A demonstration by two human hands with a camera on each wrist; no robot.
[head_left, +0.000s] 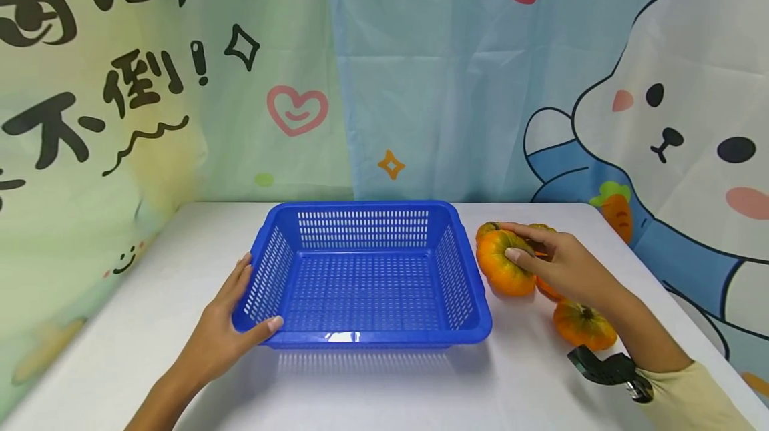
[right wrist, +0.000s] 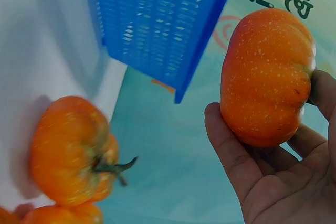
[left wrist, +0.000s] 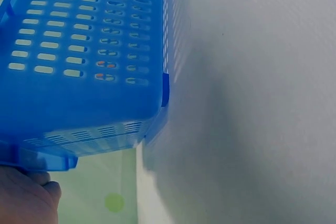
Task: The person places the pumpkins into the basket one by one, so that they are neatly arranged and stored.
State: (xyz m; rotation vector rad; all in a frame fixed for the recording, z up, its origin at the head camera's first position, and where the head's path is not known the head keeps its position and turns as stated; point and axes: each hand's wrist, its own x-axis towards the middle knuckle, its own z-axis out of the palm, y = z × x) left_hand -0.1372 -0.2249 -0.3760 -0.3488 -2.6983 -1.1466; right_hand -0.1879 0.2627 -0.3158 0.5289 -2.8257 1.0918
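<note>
A blue plastic basket (head_left: 363,337) with slotted walls stands in the middle of the table. My left hand (head_left: 219,327) grips its front left corner, thumb on the front rim and fingers along the left side. In the left wrist view, part of that hand (left wrist: 26,195) shows beside the basket rim (left wrist: 42,158). My right hand (head_left: 565,261) holds a small orange pumpkin (head_left: 500,267), thumb on the near side, just right of the basket. The right wrist view shows this pumpkin (right wrist: 268,80) raised between the thumb and fingers, its skin pale-speckled.
Several more small pumpkins lie on the white table (head_left: 529,384) around the right hand, one pumpkin (head_left: 583,325) nearer the front. Below the held one, the right wrist view has a pumpkin (right wrist: 68,150) with a dark stem. A printed curtain (head_left: 420,84) hangs behind the table.
</note>
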